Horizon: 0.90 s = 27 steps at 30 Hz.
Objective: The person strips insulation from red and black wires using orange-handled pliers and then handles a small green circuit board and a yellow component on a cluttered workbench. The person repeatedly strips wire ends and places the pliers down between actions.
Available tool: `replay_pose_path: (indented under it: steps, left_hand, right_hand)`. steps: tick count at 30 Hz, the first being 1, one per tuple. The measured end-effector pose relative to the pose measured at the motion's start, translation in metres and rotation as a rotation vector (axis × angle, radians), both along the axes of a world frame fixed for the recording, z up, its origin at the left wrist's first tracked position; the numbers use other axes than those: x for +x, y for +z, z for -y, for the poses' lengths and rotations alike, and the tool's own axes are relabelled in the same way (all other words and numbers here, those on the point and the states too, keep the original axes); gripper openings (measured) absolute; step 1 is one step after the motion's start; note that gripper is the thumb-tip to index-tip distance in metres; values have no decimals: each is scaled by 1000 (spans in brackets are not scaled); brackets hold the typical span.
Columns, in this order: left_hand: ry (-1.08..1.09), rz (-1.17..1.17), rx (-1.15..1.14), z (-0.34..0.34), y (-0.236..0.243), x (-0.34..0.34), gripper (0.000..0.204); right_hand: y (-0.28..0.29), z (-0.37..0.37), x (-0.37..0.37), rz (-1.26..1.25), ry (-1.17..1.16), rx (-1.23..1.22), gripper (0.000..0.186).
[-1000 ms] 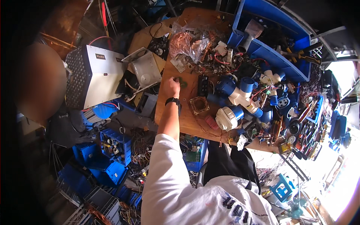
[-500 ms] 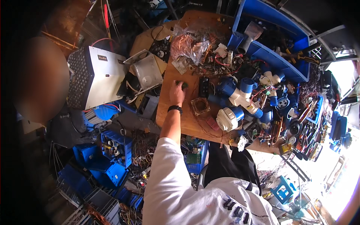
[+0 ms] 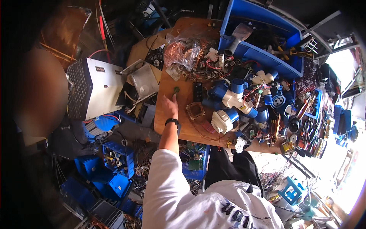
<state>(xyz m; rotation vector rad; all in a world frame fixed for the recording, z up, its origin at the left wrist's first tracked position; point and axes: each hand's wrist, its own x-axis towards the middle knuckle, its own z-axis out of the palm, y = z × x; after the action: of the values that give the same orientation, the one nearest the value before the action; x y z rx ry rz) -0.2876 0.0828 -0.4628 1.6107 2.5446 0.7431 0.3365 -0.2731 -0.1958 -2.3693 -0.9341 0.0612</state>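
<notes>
My left hand (image 3: 169,107), a dark band round its wrist, is over the left part of the wooden table (image 3: 162,123). Its thumb stands apart from the other fingers, and I see nothing held. Just beyond the thumb tip is a small round green piece (image 3: 176,90) on the wood; whether they touch is hard to make out. To the right of the hand sit a square fan frame (image 3: 195,110) and a black block (image 3: 197,91). My right hand does not show.
Blue and white industrial plugs (image 3: 233,98) and tools (image 3: 305,129) crowd the table's right side. Copper wire in clear plastic (image 3: 179,52) lies at the back beside a large blue bin (image 3: 263,53). A white metal case (image 3: 105,86) stands left, near another person (image 3: 44,91).
My left hand has drawn back a little toward me and its fingers have spread. The green piece now shows more fully on the wood. The whole view has shifted slightly.
</notes>
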Motion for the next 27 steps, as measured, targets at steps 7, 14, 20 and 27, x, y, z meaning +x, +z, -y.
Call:
replay_pose_path:
  steps: [7, 14, 20, 27]
  left_hand:
    - [-39, -110, 7, 81, 40, 12, 33]
    - [-256, -72, -209, 208, 19, -73, 34]
    - [-76, -98, -286, 267, 63, -77, 32]
    - [-143, -6, -361, 262, 122, 3, 29]
  right_hand:
    - [78, 210, 57, 203, -350, 199, 37]
    - [31, 419, 193, -118, -654, 422, 32]
    - [-109, 399, 173, -474, -983, 421, 20]
    - [-192, 402, 169, -862, -1008, 472, 18]
